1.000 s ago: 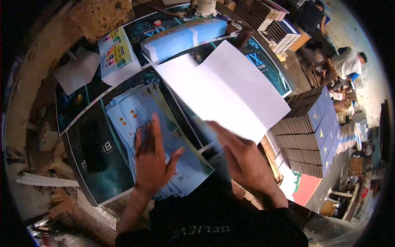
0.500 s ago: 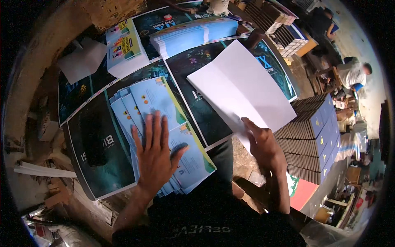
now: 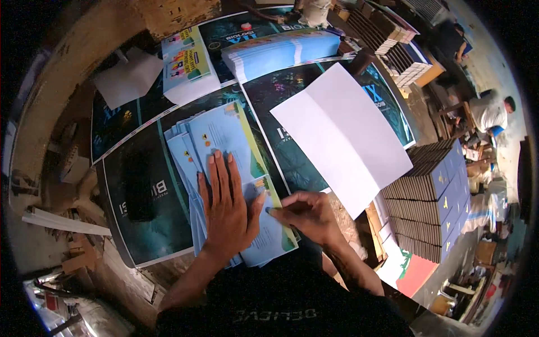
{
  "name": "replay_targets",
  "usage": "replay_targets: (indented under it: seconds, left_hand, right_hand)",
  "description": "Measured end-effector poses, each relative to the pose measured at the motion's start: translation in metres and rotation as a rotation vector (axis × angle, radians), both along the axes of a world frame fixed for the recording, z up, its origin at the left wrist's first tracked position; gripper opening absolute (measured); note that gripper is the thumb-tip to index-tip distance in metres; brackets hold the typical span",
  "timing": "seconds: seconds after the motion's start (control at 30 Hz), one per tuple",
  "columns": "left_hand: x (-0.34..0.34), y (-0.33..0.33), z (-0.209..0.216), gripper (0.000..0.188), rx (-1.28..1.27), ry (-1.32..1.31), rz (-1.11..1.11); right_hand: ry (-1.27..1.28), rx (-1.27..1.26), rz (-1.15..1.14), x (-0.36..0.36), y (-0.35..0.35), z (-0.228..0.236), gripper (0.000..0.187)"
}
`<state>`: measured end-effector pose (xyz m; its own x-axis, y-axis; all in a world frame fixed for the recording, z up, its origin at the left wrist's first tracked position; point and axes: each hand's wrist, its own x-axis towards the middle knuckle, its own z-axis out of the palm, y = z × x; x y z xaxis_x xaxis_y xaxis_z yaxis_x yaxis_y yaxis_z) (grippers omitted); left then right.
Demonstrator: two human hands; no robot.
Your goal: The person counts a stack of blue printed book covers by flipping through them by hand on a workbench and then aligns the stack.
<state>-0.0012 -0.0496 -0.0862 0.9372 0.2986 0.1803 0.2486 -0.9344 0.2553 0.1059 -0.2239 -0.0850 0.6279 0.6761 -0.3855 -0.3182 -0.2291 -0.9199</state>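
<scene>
Blue sheets (image 3: 240, 147) lie beneath the left fingers (image 3: 222, 177).

The printed sheets (image 3: 227, 129) are light blue with a yellow-green illustrated edge and orange emblems. Dark teal cover sheets (image 3: 149, 230) carry white borders and white or bright-blue lettering. The creased paper (image 3: 348, 129) is white; stacked books (image 3: 439, 160) have blue, yellow-marked covers.

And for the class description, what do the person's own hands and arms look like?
The left hand and right hand show no gloves. The forearms are uncovered below a black top with pale lettering.
</scene>
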Motion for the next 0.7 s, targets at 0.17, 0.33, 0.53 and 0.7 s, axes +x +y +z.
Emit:
replay_targets:
  seconds: [0.17,0.33,0.53,0.7]
  left_hand:
    - [-0.008,0.003,-0.013,0.084,-0.086,-0.135,0.017]
    - [-0.008,0.004,-0.017,0.088,-0.182,-0.202,-0.012]
    - [-0.005,0.004,-0.015,0.086,-0.130,-0.157,0.010]
    - [-0.004,0.002,-0.018,0.081,0.063,0.013,0.036]
  right_hand:
    - [-0.185,-0.149,0.030,0.000,0.003,0.005,0.023]
    - [-0.133,-0.036,0.057,0.005,0.010,0.015,0.040]
    - [-0.408,-0.160,0.065,0.015,-0.008,0.034,0.030]
    - [-0.770,-0.086,-0.171,0.016,-0.019,0.090,0.025]
